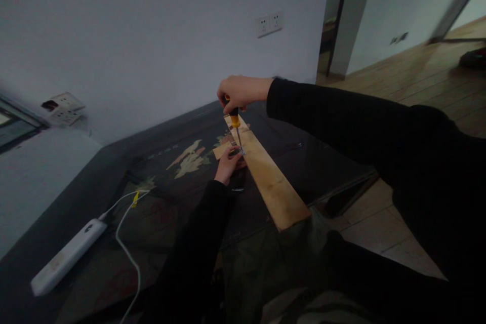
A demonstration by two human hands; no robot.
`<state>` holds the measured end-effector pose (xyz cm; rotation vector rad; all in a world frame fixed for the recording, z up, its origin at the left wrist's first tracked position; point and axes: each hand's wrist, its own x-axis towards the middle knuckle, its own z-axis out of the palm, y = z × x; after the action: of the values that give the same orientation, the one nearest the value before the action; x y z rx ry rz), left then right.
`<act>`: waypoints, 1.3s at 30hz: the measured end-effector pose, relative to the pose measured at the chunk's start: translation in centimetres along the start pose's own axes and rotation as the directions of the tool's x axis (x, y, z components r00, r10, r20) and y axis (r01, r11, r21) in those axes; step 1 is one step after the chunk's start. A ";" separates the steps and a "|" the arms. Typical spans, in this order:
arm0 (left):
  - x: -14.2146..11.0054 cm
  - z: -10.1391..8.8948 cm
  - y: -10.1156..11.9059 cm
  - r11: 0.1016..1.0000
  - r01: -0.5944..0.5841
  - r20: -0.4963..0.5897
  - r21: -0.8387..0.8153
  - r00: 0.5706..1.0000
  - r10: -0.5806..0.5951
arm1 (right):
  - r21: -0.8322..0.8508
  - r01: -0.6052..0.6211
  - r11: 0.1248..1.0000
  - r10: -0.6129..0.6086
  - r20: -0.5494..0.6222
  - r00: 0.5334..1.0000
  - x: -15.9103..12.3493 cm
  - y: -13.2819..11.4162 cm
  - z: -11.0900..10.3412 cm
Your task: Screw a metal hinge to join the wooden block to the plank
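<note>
Closest to the camera you've got two black sleeves (326, 106), plus some dark patterned cloth (315, 306) at the bottom.

The right grip (243, 92) is closed around the handle of one screwdriver (235, 120), black and yellow, standing nearly upright with the shaft pointing down. The left grip (228, 164) is just below, thumb and fingers bunched close by the tip, right next to a tiny metal piece (243, 151) at the left edge of the board. Can't tell if those fingers actually have it pinched or are just touching; it's too small to make out.

Wood count is two: one long board (271, 177) lying on the tabletop (304, 172) with its near end at the front edge, and one short piece (222, 150) sticking out left by the left grip. There's also one thin shiny bit (237, 190) near the left wrist and another small one (299, 145) off to the right of the board.

Farther left: one white power strip (68, 258), a white cable (122, 235) and one yellow tag (135, 199) on it.
</note>
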<state>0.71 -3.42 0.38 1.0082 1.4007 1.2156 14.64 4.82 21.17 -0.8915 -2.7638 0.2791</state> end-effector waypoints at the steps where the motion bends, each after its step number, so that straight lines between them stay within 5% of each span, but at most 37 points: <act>1: 0.0 0.0 0.0 1.000 0.000 0.003 0.000 1.000 0.000 | -0.017 -0.003 1.000 0.002 -0.006 1.000 -0.1 -0.2 -0.1; 10: -0.4 0.1 0.1 0.999 0.029 -0.009 0.015 1.000 -0.029 | 0.098 -0.057 0.994 0.072 -0.160 0.985 -2.3 1.0 -2.3; 15: -0.5 0.0 0.6 0.999 0.049 -0.025 -0.005 0.998 -0.049 | 0.392 -0.115 0.913 0.270 -0.367 0.890 -4.5 4.6 -0.5; 19: -0.9 -0.2 1.4 0.994 0.094 -0.021 0.050 0.995 -0.094 | 0.759 -0.074 0.647 0.489 -0.338 0.804 -6.2 8.1 4.3; 23: -0.9 -0.4 1.6 0.994 0.078 -0.018 0.073 0.997 -0.077 | 0.969 -0.094 0.229 0.489 -0.031 0.872 -7.8 9.6 9.4; 27: -0.3 -0.7 1.2 0.996 0.039 -0.003 0.076 0.999 -0.039 | 0.995 -0.097 0.039 0.583 0.056 0.811 -8.5 9.4 12.2; 32: 0.9 -1.6 0.3 0.961 -0.108 -0.047 0.254 0.991 0.123 | 0.981 -0.151 0.122 0.628 0.041 0.777 -8.2 9.4 14.2; 34: 1.2 -2.0 -0.2 0.892 -0.218 -0.067 0.396 0.962 0.264 | 0.917 -0.231 0.324 0.658 -0.043 0.752 -8.1 9.8 15.0; 37: 1.6 -2.4 -0.7 0.777 -0.335 -0.060 0.532 0.901 0.430 | 0.606 -0.412 0.680 0.639 -0.215 0.738 -7.9 10.5 15.9; 39: 1.7 -2.6 -0.9 0.729 -0.376 -0.042 0.572 0.874 0.484 | 0.465 -0.472 0.749 0.624 -0.255 0.738 -7.8 10.8 16.4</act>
<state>-2.10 -2.34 -0.71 1.7432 1.7851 1.2880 22.37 6.96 1.64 -1.4663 -1.9122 0.6215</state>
